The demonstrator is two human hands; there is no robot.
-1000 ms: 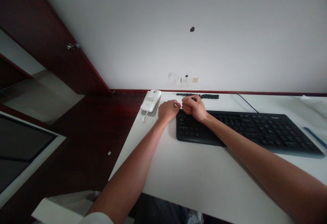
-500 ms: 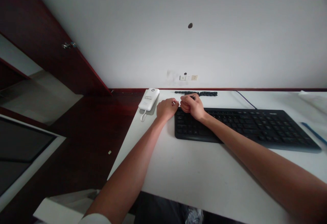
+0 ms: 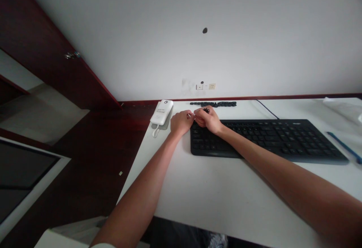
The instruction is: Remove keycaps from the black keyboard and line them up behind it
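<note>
The right hand (image 3: 207,121) curls round a small dark piece (image 3: 206,110); the left hand (image 3: 180,122) has bunched fingers, holding what I can't tell. From it: keyboard (image 3: 283,136) three o'clock, black pieces (image 3: 226,104) two, power bank (image 3: 162,113) ten.

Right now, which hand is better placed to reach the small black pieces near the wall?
Probably the right hand: nearer the small black pieces, though something dark shows in its grip. The left hand is beside the rounded white device.

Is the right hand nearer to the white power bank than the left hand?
No, the left hand is beside the power bank, while the right hand is farther away, at the left end of the keyboard.
</note>
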